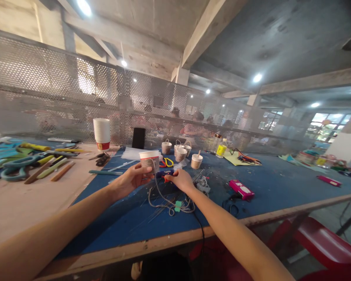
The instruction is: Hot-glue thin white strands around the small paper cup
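- Both our hands are closed on something above the blue counter (114, 222).
- Our left hand (134, 178) grips a paper cup (149, 160) by its side; the fingers cover part of it, and we cannot see its bottom clearly.
- Grey cord (160, 205) wraps the cup below its white and red rim, then trails down into loops on the counter.
- Our right hand (179, 180) is closed around a dark blue glue gun (167, 172) with an orange trigger; our palm and fingers hide most of its handle.
- The gun points toward the cup, but we cannot tell whether its nozzle touches.
- Behind the cup, scissors (169, 162) show mainly their yellow handle loop, the rest being covered.
- Cord-wrapped cups (180, 154) stand farther back, overlapping one another.
- Beyond the perforated panel (61, 93), people appear only as blurs.
- A red chair (330, 242) is cut off at the lower right.
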`<state>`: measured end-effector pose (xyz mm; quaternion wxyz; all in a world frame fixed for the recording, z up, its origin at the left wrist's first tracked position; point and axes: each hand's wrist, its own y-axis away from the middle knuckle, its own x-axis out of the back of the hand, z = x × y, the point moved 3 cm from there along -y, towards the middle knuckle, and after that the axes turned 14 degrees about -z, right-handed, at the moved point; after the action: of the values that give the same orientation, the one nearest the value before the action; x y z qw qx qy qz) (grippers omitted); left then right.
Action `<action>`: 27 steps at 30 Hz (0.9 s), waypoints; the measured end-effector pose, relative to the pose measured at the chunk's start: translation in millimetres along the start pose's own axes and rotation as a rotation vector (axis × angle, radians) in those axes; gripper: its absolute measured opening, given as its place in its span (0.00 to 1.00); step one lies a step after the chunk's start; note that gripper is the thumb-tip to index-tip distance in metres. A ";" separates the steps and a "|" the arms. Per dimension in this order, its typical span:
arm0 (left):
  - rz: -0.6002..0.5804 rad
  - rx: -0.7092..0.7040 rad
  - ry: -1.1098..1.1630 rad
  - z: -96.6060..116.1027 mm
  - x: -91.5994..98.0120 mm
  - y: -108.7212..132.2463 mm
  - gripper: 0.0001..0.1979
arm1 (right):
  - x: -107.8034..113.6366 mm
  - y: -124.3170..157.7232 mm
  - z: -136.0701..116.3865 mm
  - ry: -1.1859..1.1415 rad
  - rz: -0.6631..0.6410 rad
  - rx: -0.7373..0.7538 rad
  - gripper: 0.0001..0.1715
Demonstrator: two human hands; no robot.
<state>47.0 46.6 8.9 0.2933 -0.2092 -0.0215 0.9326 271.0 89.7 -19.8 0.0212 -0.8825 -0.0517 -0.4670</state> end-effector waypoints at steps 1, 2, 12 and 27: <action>-0.001 0.000 -0.002 -0.7 0.3 -0.2 0.13 | -0.6 1.3 -0.8 0.031 0.005 0.001 0.26; -0.002 -0.001 -0.004 -1.4 0.6 -0.3 0.13 | -1.5 3.2 -1.7 0.058 0.008 0.008 0.25; 0.016 -0.008 -0.053 -1.3 -0.2 -0.2 0.16 | 3.0 28.3 -39.4 -0.279 0.065 0.453 0.16; -0.028 -0.052 -0.011 -3.8 2.9 -3.8 0.21 | 7.4 24.0 -71.3 -0.630 0.024 0.614 0.07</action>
<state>48.5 51.0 5.0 0.3007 -0.2114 -0.0502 0.9286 219.2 60.3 26.7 0.2712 -0.9351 -0.1817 -0.1377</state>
